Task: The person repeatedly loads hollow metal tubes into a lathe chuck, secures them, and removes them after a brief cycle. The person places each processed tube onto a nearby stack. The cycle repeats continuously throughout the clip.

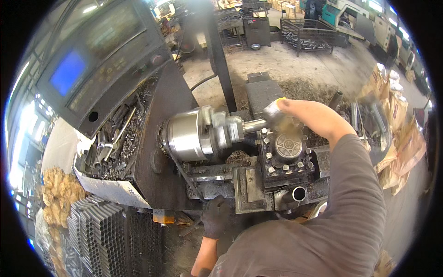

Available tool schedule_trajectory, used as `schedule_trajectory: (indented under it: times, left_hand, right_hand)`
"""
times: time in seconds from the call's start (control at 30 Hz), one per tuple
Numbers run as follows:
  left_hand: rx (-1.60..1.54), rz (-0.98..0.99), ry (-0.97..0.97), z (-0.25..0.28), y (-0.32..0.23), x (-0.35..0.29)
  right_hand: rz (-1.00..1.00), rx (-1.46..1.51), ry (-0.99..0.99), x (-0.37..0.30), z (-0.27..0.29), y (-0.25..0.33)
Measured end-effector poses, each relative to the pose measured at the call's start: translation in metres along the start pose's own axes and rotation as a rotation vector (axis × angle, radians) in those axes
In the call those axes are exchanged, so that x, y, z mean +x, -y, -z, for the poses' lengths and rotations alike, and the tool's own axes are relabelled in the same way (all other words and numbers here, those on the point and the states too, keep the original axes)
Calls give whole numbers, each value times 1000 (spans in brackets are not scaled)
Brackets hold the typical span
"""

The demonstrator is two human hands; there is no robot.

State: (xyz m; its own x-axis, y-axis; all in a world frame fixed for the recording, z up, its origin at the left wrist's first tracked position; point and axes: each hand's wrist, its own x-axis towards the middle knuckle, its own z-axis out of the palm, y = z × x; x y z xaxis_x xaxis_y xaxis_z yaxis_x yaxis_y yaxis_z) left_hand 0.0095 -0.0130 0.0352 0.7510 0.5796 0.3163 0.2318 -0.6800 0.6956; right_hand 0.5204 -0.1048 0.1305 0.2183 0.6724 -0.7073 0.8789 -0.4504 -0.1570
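A dark, greasy lathe stands before me. Its shiny chuck (189, 135) has stepped jaws around a bright metal tube (254, 125) that points right. My left hand (215, 216), in a dark glove, is closed around the lower end of a long dark lever (183, 173) slanting down from the headstock. Stretched out over the carriage, my right hand (278, 112) wears a pale glove with a yellow edge and is at the tube's free end. Its fingers are smeared by motion. Just below that hand sits the bolted tool post (289, 147) with its round cap.
A tray with tools and metal chips (113, 143) lies left, under a control panel with a blue screen (68, 72). Stacked tubes (97, 226) stand lower left. An open pipe end (299, 193) protrudes near my body. Paper sacks (400, 134) line the right; a wire bin (307, 38) stands behind.
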Motion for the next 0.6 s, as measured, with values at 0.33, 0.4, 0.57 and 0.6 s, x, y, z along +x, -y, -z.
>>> schedule_trajectory:
  times: [0.33,0.4,0.57,0.6]
  left_hand:
    - [-123,385,120,-17,102,-33]
    - [-191,434,163,-23,105,-33]
    - [-131,164,234,-35,82,-7]
    - [-137,151,255,-37,75,1]
  right_hand:
    - [-264,765,-1432,-264,-232,-12]
    - [-503,1001,-1449,-299,-345,3]
    - [-1346,1707,-802,-289,-585,49]
    - [-1386,1194,-493,-283,-604,51]
